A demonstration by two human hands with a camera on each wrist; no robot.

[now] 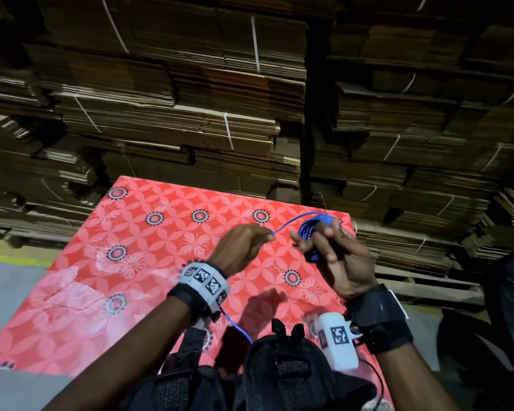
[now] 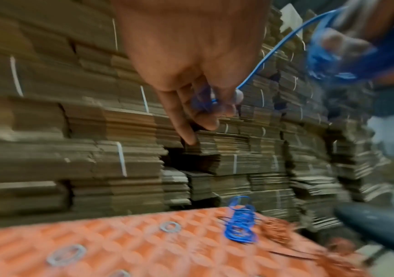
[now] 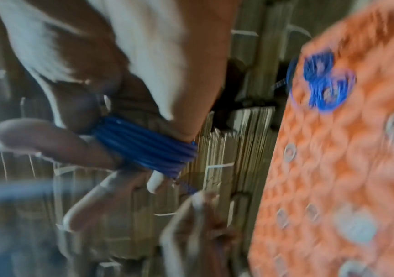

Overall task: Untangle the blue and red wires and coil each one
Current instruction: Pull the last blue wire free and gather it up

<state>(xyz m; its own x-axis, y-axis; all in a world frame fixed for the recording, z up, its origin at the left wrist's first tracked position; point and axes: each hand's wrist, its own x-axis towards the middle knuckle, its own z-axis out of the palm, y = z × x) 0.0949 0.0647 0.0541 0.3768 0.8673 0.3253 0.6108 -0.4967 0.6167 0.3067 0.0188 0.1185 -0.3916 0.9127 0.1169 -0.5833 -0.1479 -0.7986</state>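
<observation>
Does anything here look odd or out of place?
Nothing looks damaged or spilled. The right hand holds a blue wire coil wound round its fingers, the left hand pinches the loose strand. A second blue coil lies on the red cloth.

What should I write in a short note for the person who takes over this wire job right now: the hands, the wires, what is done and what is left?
Left hand: pinches the free length of the blue wire, feeding it across.
Right hand: holds the blue coil, wound around its fingers, raised above the red patterned table.
A second blue bundle lies on the table's far edge.
The red wire is not clearly visible; something thin and reddish beside that bundle is too blurred to name.
Done: most of the blue wire in hand is coiled.
Left: wind the remaining tail, which hangs below the left wrist, then find and coil the red wire.
</observation>
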